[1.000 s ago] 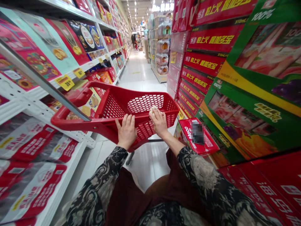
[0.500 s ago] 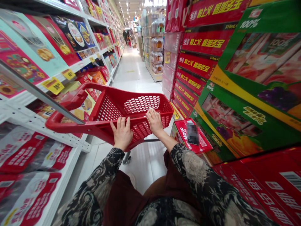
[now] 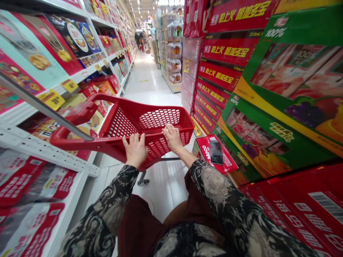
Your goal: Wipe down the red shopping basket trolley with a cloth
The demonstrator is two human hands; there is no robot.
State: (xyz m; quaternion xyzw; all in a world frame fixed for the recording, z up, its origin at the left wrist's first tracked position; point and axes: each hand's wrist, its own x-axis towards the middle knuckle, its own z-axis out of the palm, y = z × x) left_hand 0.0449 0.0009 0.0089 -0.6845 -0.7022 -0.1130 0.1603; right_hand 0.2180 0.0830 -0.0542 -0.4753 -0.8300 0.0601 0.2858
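Note:
A red plastic rolling shopping basket [image 3: 114,145] with lattice walls stands crosswise before me, and nothing shows in the part of its inside that I can see. My left hand [image 3: 136,151] has its fingers hooked over the near rim, around the middle. Further right, my right hand [image 3: 173,138] grips the same rim close to the basket's end. A grey metal bar [image 3: 48,107] slants from the basket's left end out of view. Below, a caster [image 3: 143,182] rests on the tiled floor.
Shelves of boxed goods with yellow price tags [image 3: 69,85] line the left. Stacked red drink cartons [image 3: 219,76] and green juice cartons [image 3: 268,132] rise on the right. A red Meco box [image 3: 227,160] juts out near my right forearm. The aisle floor [image 3: 143,73] runs ahead, with people far off.
The whole view has shifted slightly, with the shelves, cartons and basket now a little further left in the picture. Both hands stay on the basket's rim.

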